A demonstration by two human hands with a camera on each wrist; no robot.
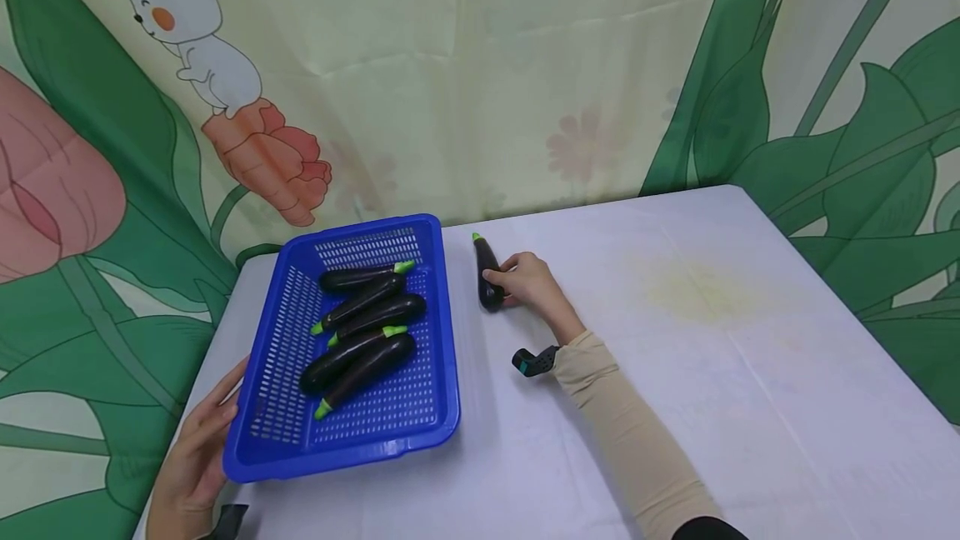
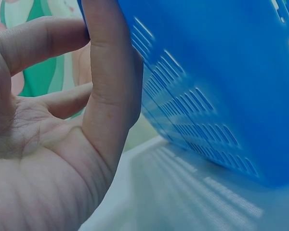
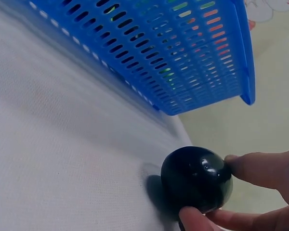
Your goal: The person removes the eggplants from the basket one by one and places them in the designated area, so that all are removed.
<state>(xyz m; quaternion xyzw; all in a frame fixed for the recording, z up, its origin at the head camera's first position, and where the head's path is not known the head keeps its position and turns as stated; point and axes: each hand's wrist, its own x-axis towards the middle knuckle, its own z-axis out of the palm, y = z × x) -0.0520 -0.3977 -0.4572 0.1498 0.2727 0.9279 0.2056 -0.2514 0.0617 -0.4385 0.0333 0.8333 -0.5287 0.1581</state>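
Note:
My right hand [image 1: 531, 283] pinches a dark eggplant [image 1: 486, 265] between thumb and fingers, over the white table to the right of the basket. Its green stem end points toward the back wall. In the right wrist view the rounded end of this eggplant [image 3: 195, 178] faces the camera, with fingertips on its sides. My left hand [image 1: 197, 444] holds the left rim of a blue plastic basket [image 1: 446, 373]. In the left wrist view, the fingers [image 2: 108, 72] of that hand reach up to the rim. Several eggplants [image 1: 367, 369] with green stem ends lie inside the basket.
A white cloth covers the table [image 1: 675, 407], with a faint yellowish stain toward the right. Behind it hangs a printed curtain [image 1: 465, 65] with a rabbit, a carrot and large leaves. A black strap device [image 1: 534, 362] sits on my right wrist.

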